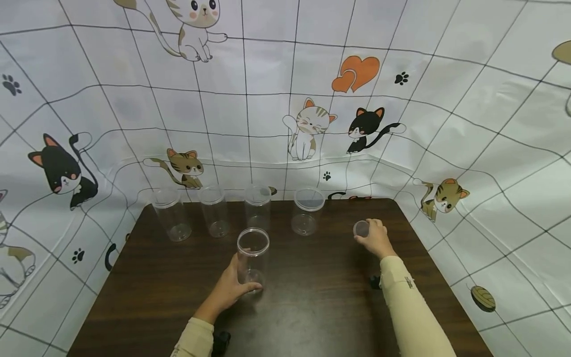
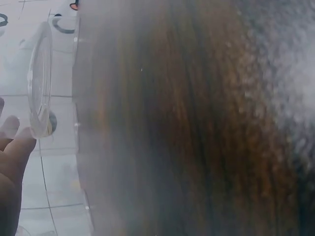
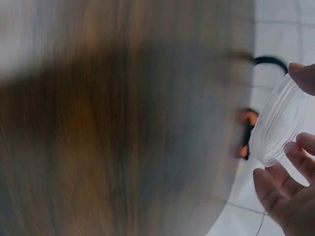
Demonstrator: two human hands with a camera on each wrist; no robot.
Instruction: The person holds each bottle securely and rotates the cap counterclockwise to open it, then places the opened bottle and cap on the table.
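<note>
My left hand (image 1: 229,285) grips a clear plastic jar (image 1: 253,258) low on its side, thumb across the front. The jar is upright with its mouth uncovered. In the left wrist view, only a round clear rim (image 2: 40,81) and some fingers show at the left edge. Over the right side of the table, my right hand (image 1: 375,239) pinches a clear round lid (image 1: 361,228) by its edge. The right wrist view shows this lid (image 3: 278,120) tilted between the thumb above and several fingertips below.
Several clear jars stand in a row along the back of the dark wooden table (image 1: 312,307), among them a tall one (image 1: 174,218) at the left end and a wider, shorter one (image 1: 307,213) at the right end. A cat-print sheet (image 1: 267,114) hangs behind and beside the table.
</note>
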